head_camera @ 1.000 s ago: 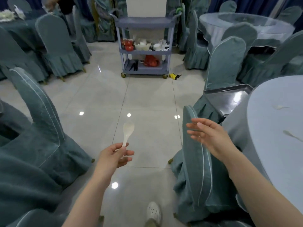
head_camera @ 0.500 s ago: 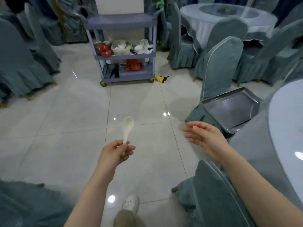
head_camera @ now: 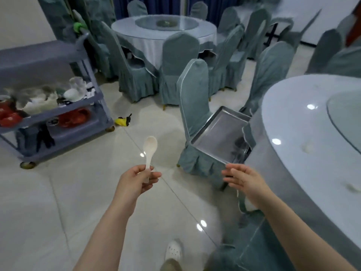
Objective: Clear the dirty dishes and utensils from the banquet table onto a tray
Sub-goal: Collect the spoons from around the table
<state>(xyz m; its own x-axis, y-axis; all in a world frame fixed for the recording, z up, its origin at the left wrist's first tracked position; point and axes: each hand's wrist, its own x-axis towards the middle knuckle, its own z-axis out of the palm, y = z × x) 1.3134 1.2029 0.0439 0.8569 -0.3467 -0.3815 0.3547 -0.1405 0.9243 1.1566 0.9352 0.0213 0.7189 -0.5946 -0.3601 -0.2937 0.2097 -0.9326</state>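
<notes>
Pale glossy floor tiles (head_camera: 82, 192) spread out below you, dotted with reflected ceiling lights. At your right curves the round banquet table (head_camera: 304, 137) under its white cloth, with a glass turntable (head_camera: 345, 116) on top and a few small white scraps lying on the cloth. A second round table (head_camera: 164, 34) stands farther back, ringed by chairs in grey-green covers. To your left sits a grey service cart (head_camera: 58, 122), its shelves crowded with white and red dishware, blurred here. Just beside the banquet table, a covered chair (head_camera: 195, 98) carries a metal tray (head_camera: 216, 133) flat on its seat; something small and dark lies in the tray's near corner, too blurred to name. A yellow and black object (head_camera: 122, 120) lies on the floor near the cart. Your right hand (head_camera: 245, 182) hovers just short of the tray, fingers straight and relaxed, holding nothing. Your left hand (head_camera: 136, 179) pinches the handle of a white soup spoon (head_camera: 149, 147), bowl pointing up, over the floor and well left of the tray. One white shoe (head_camera: 173, 251) shows below.
</notes>
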